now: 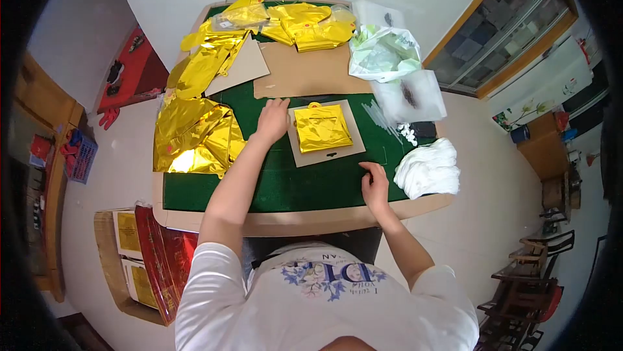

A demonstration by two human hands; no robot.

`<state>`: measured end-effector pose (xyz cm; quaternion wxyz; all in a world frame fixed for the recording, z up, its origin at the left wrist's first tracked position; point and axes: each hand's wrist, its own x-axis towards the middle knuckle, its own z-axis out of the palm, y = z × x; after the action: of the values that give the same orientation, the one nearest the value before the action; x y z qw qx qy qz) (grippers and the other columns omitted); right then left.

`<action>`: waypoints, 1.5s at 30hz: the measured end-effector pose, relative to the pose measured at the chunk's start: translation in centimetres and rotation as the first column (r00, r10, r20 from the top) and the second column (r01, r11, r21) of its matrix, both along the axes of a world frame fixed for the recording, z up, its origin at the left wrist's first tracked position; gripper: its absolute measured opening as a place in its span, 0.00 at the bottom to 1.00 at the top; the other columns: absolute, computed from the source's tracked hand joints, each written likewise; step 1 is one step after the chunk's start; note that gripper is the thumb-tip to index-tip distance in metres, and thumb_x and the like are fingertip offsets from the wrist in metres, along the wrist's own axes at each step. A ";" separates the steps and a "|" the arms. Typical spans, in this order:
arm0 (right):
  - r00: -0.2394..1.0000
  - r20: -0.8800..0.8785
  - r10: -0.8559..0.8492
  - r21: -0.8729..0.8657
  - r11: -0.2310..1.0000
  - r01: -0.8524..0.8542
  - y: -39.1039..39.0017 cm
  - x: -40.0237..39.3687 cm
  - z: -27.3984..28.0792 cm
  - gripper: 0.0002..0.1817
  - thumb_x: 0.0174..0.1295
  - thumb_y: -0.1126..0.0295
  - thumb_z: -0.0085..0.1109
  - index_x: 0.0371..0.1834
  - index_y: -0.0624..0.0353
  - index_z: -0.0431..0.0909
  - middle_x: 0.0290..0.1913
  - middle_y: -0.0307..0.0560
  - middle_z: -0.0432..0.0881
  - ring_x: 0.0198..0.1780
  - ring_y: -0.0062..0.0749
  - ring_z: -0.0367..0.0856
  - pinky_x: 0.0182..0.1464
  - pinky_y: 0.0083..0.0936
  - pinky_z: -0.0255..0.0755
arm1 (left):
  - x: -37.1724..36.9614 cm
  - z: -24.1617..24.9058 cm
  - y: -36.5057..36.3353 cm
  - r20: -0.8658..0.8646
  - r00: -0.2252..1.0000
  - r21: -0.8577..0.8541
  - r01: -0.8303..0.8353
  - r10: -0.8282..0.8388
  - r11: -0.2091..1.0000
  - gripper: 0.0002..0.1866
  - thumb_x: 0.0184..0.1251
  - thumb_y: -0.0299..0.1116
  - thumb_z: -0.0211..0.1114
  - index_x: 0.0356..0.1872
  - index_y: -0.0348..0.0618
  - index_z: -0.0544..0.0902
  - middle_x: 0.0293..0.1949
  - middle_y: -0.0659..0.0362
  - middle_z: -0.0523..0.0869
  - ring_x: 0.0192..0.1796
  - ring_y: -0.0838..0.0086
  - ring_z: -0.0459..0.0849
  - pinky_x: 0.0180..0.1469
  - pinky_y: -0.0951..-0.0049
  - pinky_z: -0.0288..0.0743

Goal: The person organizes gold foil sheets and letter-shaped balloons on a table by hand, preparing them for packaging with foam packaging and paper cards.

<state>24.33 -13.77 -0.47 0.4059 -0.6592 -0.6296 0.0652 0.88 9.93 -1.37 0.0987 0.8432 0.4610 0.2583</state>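
A square folded gold foil piece (pixel 322 128) lies on a grey-brown card (pixel 313 158) with a small slot near its front edge, on a dark green mat (pixel 214 192). My left hand (pixel 274 119) rests at the card's upper left side, fingers stretched forward and close together; I see nothing held in it. Right of the card's front corner is my right hand (pixel 374 183), apart from the card, its fingers half bent and its thumb separated from them. No object shows in that hand. Crumpled gold foil pieces (pixel 198 132) are heaped left of my left hand.
More gold foil (pixel 308 24) lies at the back, near a brown cardboard sheet (pixel 308 69) and a pale card (pixel 241 69). A plastic bag (pixel 384 54), clear plastic sleeves (pixel 415 96), small white pieces (pixel 407 133) and a white thread bundle (pixel 428 169) occupy the right side.
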 end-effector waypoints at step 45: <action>0.996 -0.046 -0.072 -0.251 0.966 0.058 6.0 0.0 0.5 0.22 0.62 0.80 0.47 0.61 0.61 0.70 0.57 0.57 0.77 0.60 0.49 0.72 0.63 0.34 0.65 | -4.6 1.3 -15.5 0.137 0.986 -0.076 0.107 -0.096 0.991 0.17 0.59 0.20 0.57 0.51 0.34 0.79 0.58 0.45 0.77 0.65 0.50 0.71 0.67 0.55 0.64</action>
<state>24.28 -7.77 0.08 0.3388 -0.7232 -0.5832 0.1485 -3.72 -5.61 -0.09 0.1770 0.8416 0.4203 0.2893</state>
